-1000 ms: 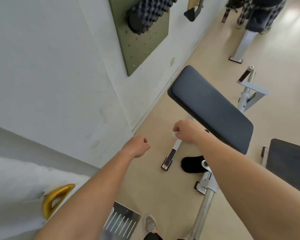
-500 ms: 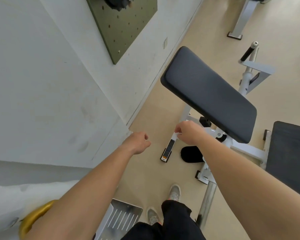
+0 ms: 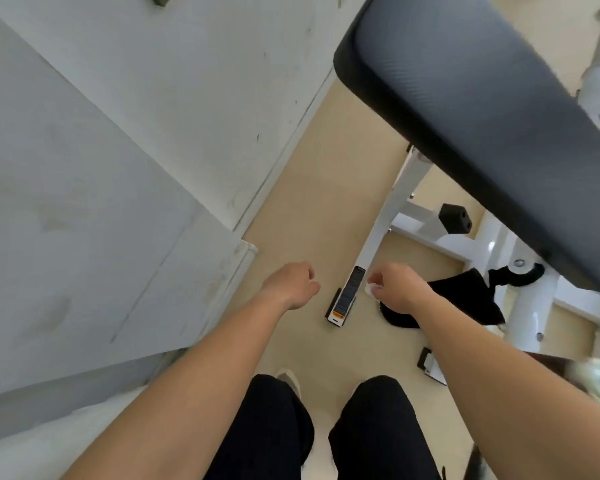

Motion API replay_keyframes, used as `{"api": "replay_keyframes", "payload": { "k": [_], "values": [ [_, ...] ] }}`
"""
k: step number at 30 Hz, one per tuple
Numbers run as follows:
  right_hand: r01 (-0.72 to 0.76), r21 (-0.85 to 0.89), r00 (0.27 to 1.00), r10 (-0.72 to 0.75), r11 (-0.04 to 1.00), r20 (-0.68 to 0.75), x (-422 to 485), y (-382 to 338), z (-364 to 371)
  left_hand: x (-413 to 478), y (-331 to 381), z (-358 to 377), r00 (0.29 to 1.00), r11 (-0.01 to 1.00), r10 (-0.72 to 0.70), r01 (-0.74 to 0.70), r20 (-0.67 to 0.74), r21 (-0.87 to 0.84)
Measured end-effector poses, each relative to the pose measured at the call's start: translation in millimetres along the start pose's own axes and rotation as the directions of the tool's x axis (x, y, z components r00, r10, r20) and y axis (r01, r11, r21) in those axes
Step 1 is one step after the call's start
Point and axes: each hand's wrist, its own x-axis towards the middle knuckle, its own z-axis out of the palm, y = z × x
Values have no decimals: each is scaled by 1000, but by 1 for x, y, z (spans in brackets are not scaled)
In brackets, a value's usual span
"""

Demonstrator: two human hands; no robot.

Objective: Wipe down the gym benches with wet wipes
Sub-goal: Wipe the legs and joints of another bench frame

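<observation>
A dark grey padded bench [image 3: 482, 109] on a white metal frame [image 3: 395, 206] fills the upper right. My right hand [image 3: 397, 289] is closed around a small white wet wipe [image 3: 371, 288], which peeks out at the fingers; it hangs below the pad's near edge, apart from it. My left hand [image 3: 291, 284] is a loose fist with nothing visible in it, level with the right hand and a little to its left, above the beige floor.
A white wall [image 3: 136, 133] runs close on the left. The bench's foot bar with a black and orange end label [image 3: 343, 301] lies on the floor between my hands. A black cloth [image 3: 465, 299] lies under the bench. My black trouser legs [image 3: 309, 431] are below.
The view has tilted down and closer to the bench, which now looms larger at upper right. Both hands kept their closed shape and sit lower in view; my legs have come into sight.
</observation>
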Motion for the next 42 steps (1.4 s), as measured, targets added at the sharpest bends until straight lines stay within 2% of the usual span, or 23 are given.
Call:
{"api": "replay_keyframes", "payload": {
  "k": [4,10,17,21,26,29,31,33,36,39,42],
  "values": [
    [-39,24,999,39,999,35,84,36,59,89,-29,48,999,999,-9,8,38,39],
    [-39,22,999,39,999,29,168,75,99,186,-42,82,999,998,7,-9,34,56],
    [24,8,996,-24,1000,-84,275,118,132,293,-39,110,991,985,131,-128,-17,112],
    [66,-94,954,-90,993,-285,333,157,159,356,-43,138,979,975,202,-197,-43,100],
    [183,-80,768,-193,980,-610,381,203,199,405,-38,187,942,945,327,-327,-76,12],
    [244,-164,671,-289,956,-683,393,213,230,422,-30,222,864,880,467,-474,-190,5],
    [269,-228,632,-350,936,-691,390,220,252,432,-28,242,757,807,578,-586,-303,76],
    [301,-184,658,-344,936,-670,382,224,269,441,-31,259,635,723,679,-667,-369,180],
    [345,-133,689,-348,929,-636,370,230,283,454,-42,277,457,579,803,-751,-384,317],
    [413,-144,686,-411,899,-601,362,233,285,460,-51,288,388,525,834,-778,-393,345],
    [468,-105,670,-430,877,-604,360,237,282,465,-48,289,347,518,827,-775,-442,361]
  ]
}}
